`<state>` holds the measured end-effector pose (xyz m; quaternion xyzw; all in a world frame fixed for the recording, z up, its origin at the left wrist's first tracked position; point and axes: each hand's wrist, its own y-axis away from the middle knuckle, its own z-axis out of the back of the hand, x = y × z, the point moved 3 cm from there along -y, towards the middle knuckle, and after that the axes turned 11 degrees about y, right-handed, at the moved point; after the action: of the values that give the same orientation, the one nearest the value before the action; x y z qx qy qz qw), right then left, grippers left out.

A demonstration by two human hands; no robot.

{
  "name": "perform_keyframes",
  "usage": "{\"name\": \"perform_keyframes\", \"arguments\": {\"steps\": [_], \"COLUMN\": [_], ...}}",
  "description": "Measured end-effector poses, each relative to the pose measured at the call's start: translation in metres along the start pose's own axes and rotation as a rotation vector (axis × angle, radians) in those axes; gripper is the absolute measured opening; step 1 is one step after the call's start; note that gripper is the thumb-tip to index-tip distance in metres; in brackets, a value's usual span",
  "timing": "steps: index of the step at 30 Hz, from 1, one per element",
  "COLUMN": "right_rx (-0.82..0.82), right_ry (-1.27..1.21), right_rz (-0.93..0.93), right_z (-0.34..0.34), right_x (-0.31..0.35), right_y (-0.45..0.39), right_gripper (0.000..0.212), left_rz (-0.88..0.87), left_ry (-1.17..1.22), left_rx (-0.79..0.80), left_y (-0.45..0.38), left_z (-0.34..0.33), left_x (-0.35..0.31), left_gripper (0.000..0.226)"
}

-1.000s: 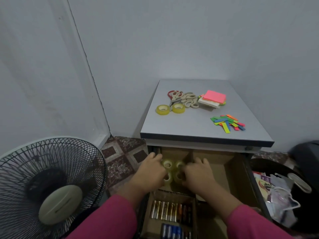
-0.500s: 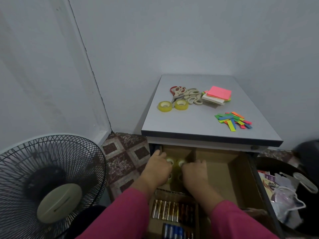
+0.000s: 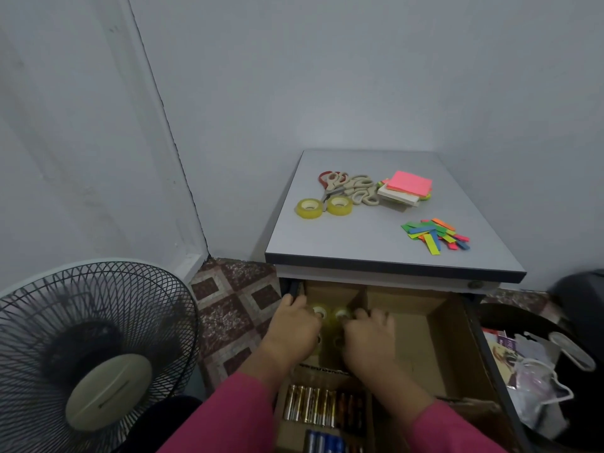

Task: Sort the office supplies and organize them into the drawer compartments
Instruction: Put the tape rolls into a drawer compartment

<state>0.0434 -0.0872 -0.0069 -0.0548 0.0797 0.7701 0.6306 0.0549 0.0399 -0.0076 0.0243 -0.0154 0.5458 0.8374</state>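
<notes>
Both hands are down in the back left compartment of the open brown cardboard-lined drawer [image 3: 421, 325], among the small rolls of yellowish clear tape [image 3: 319, 311] already lying there. The left hand [image 3: 291, 331] lies over the left side of the group, and the right hand [image 3: 367, 335] over the right side, its fingers reaching to the cardboard divider. The fingers of both curve down around the rolls, so I take them to be grasping or nudging tape, though from here I cannot tell for certain whether either hand truly holds a roll.

The next move seems to turn on the two yellow tape rolls on the grey tabletop [image 3: 323, 207]. They lie straight ahead of the hands and above them, on the left part of the top, side by side and flat on their faces, holes up. They stand nearly above the tape compartment, slightly nearer the left hand, though each hand could reach one.

Just behind them lies a tangle of beige-handled and red-handled scissors [image 3: 349, 188], one blade tip poking between the rolls, so lifting should be done with care. To the right sit a stack of pink and white sticky note pads [image 3: 407, 188] and a scatter of coloured paper strips [image 3: 434, 235]. Nearer me, a row of batteries [image 3: 322, 408] fills another compartment.
</notes>
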Motion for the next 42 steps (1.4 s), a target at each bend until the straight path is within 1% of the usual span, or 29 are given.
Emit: {"name": "perform_keyframes", "arguments": {"steps": [2,4,5,6,7,8,9,10,12,13,14,15,17,21,24,26,28,31,36,38,42], "right_rx": [-0.255,-0.605,-0.733,-0.815,-0.847,-0.817,-0.734,-0.615,-0.347,-0.232,-0.15,-0.097,-0.024,0.062,0.099,0.112,0.092,-0.008,-0.153,-0.23,-0.376], "right_ry": [-0.084,-0.187,-0.243,-0.307,-0.374,-0.438,-0.489,-0.523,-0.522,-0.498,-0.475,-0.457,-0.444,-0.382,-0.349,-0.337,-0.344,-0.366,-0.37,-0.321,-0.248], "right_rz": [-0.035,0.006,0.042,0.071,0.075,0.052,0.019,-0.013,-0.058,-0.062,-0.058,-0.049,-0.032,-0.003,0.003,0.007,-0.003,-0.024,-0.037,-0.021,0.004], "right_z": [0.008,0.019,0.028,0.041,0.056,0.068,0.081,0.091,0.103,0.108,0.112,0.116,0.121,0.125,0.129,0.129,0.127,0.122,0.117,0.116,0.11], "right_x": [-0.005,-0.012,-0.016,-0.019,-0.024,-0.028,-0.032,-0.036,-0.042,-0.045,-0.047,-0.049,-0.05,-0.047,-0.047,-0.047,-0.047,-0.046,-0.042,-0.039,-0.031], "right_y": [0.008,0.011,0.01,0.007,0.0,-0.011,-0.026,-0.041,-0.071,-0.083,-0.091,-0.097,-0.105,-0.112,-0.112,-0.113,-0.113,-0.109,-0.097,-0.091,-0.078], "right_gripper": [0.023,0.019,0.018,0.018,0.018,0.019,0.022,0.028,0.043,0.051,0.058,0.063,0.069,0.072,0.07,0.069,0.068,0.059,0.034,0.027,0.025], "left_rz": [-0.019,-0.013,-0.001,0.012,0.043,0.097,0.16,0.228,0.349,0.387,0.408,0.419,0.428,0.43,0.432,0.43,0.424,0.415,0.406,0.39,0.329], "left_ry": [0.188,0.439,0.549,0.634,0.7,0.755,0.805,0.856,0.973,0.999,0.979,0.938,0.876,0.802,0.721,0.724,0.741,0.764,0.83,0.85,0.804], "left_rx": [-0.154,-0.415,-0.571,-0.726,-0.834,-0.877,-0.865,-0.802,-0.587,-0.485,-0.41,-0.364,-0.324,-0.25,-0.195,-0.188,-0.198,-0.237,-0.27,-0.262,-0.207], "left_y": [0.007,0.014,0.015,0.014,0.01,0.004,-0.005,-0.017,-0.042,-0.051,-0.058,-0.064,-0.072,-0.081,-0.082,-0.081,-0.079,-0.073,-0.063,-0.06,-0.052], "left_z": [0.008,0.028,0.042,0.056,0.07,0.085,0.096,0.104,0.108,0.107,0.105,0.105,0.109,0.113,0.114,0.115,0.115,0.116,0.115,0.115,0.116], "left_x": [0.002,0.007,0.011,0.016,0.022,0.028,0.034,0.042,0.056,0.062,0.066,0.069,0.071,0.072,0.071,0.07,0.07,0.067,0.068,0.067,0.06], "left_gripper": [0.024,0.022,0.018,0.014,0.012,0.011,0.012,0.014,0.025,0.034,0.043,0.05,0.059,0.062,0.06,0.057,0.055,0.049,0.021,0.019,0.02]}}
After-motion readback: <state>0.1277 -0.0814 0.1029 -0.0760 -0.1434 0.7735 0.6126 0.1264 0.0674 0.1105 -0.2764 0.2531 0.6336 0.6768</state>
